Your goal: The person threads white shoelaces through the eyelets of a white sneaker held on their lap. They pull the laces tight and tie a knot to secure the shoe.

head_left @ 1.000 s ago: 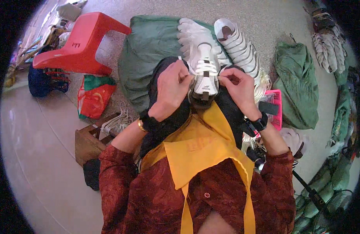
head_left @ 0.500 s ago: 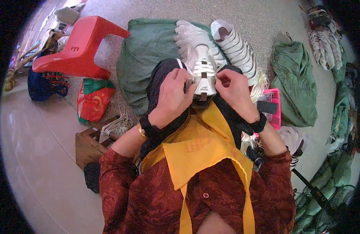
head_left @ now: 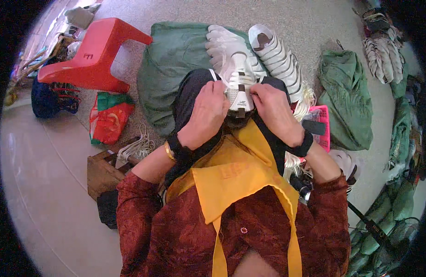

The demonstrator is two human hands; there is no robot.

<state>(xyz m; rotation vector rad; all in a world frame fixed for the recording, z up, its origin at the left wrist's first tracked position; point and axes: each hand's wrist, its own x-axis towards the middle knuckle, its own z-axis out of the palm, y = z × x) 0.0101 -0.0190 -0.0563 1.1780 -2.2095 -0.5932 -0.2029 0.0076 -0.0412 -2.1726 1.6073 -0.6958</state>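
Observation:
Between my knees a white sneaker upper (head_left: 241,98) rests with its toe pointing away from me. White laces (head_left: 239,79) cross its front, and dark tabs show above and below its pale tongue. My left hand (head_left: 206,111) is closed at the upper's left edge, fingers curled beside the lace rows. Against the right edge, my right hand (head_left: 276,110) pinches with thumb and forefinger. Whether lace or shoe edge lies in either grip is hidden by the fingers. Just beyond, a row of overlapping white uppers (head_left: 220,44) lies on a green sack (head_left: 164,60).
More stacked white uppers (head_left: 277,57) stand right of the sack. Beside my right forearm is a pink basket (head_left: 324,127), with a green bag (head_left: 344,101) farther right. At left are a red plastic chair (head_left: 90,55), a red-and-green bag (head_left: 111,121) and a wooden stool (head_left: 99,173).
My right fingers have shifted slightly left, closer to the upper's edge. The left hand has turned a little, so its thumb shows less. The upper stays between my knees.

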